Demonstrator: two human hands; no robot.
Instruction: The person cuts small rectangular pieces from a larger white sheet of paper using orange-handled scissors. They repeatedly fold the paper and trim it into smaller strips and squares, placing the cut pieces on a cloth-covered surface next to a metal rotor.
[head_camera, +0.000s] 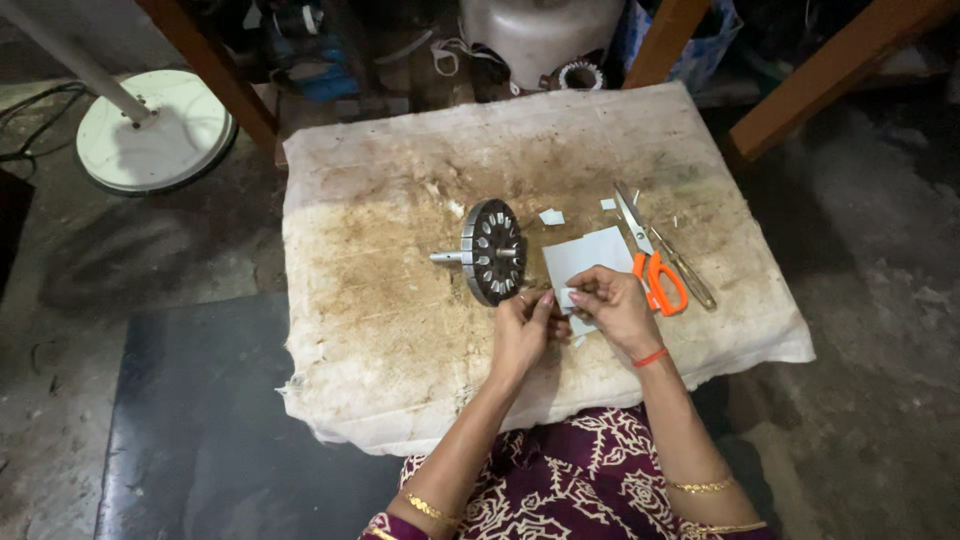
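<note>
A round dark metal motor core (492, 251) with a shaft stands on edge on a stained white cloth-covered table (400, 330). Just below and right of it, my left hand (523, 332) and my right hand (612, 305) meet, both pinching a small piece of white paper (567, 297). A larger white paper sheet (588, 254) lies flat right behind my hands. Orange-handled scissors (650, 268) rest on the cloth to the right of my right hand, blades pointing away.
Small paper scraps (551, 216) lie near the core. A thin metal tool (685, 268) lies beside the scissors. A white round fan base (155, 130) sits on the floor at far left; wooden beams (820, 75) and clutter stand behind the table. A dark mat (200, 420) lies at lower left.
</note>
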